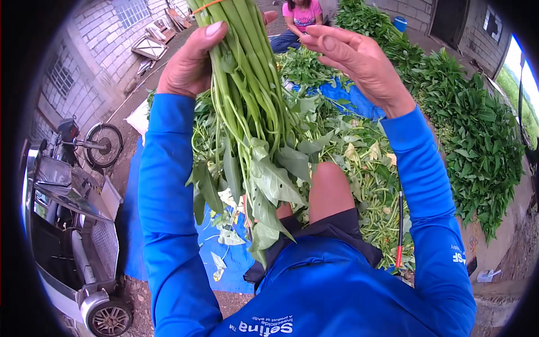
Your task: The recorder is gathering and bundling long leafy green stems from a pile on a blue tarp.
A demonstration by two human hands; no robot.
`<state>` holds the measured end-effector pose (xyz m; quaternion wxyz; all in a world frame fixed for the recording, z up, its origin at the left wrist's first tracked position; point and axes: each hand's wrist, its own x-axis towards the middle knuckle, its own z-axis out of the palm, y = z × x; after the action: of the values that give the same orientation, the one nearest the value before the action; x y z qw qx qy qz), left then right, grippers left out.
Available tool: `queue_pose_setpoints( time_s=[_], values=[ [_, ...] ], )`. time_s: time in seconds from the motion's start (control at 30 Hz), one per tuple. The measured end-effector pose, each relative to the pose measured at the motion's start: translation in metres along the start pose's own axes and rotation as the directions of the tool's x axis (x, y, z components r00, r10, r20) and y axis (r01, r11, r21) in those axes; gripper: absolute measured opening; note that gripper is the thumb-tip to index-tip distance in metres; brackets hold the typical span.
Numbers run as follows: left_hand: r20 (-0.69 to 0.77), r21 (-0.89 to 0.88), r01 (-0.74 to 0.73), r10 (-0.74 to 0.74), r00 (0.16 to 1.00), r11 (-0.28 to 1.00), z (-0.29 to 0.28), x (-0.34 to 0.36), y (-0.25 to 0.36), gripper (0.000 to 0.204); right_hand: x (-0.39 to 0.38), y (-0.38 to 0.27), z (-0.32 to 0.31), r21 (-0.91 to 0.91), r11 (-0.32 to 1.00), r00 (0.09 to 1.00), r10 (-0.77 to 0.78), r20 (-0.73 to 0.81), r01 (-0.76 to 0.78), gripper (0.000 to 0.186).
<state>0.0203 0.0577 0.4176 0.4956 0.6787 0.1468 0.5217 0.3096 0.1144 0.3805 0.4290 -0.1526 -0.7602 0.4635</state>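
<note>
My left hand (188, 64) grips a thick bundle of green leafy stalks (241, 84) held up at the top centre, with an orange band (205, 5) near its upper end and broad leaves hanging down over my lap. My right hand (362, 70) is raised just right of the bundle, fingers apart and slightly bent, holding nothing. Below, loose stems and yellowing leaves (373, 202) lie around my legs on a blue tarp (135, 236). A long tool with a red handle (399, 247) lies among them at the right.
A co-worker in a pink top (300, 17) sits ahead beside piled greens. A long heap of leafy bunches (480, 146) runs along the right, with a blue bucket (400, 24) behind. A motorbike with a sidecar (73, 236) stands at the left, near block walls (101, 50).
</note>
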Motion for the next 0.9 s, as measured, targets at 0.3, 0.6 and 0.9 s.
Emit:
queue_pose_setpoints(
  time_s=[0.3, 0.6, 0.9],
  values=[
    [-0.142, 0.618, -0.194, 0.351, 0.925, 0.762, 0.085, 0.082, -0.01, 0.063, 0.073, -0.015, 0.018, -0.694, 0.699, 0.949, -0.307, -0.074, 0.172, 0.074],
    [-0.315, 0.38, 0.089, 0.038, 0.948, 0.921, 0.055, 0.094, -0.006, 0.03, 0.046, -0.022, -0.019, -0.076, 0.996, 0.998, -0.05, -0.029, 0.048, 0.143],
    [-0.389, 0.112, 0.063, -0.014, 0.921, 0.992, 0.112, 0.124, -0.04, 0.053, 0.024, 0.021, 0.002, 0.142, 0.898, 0.887, -0.366, -0.282, 0.416, 0.157]
  ],
)
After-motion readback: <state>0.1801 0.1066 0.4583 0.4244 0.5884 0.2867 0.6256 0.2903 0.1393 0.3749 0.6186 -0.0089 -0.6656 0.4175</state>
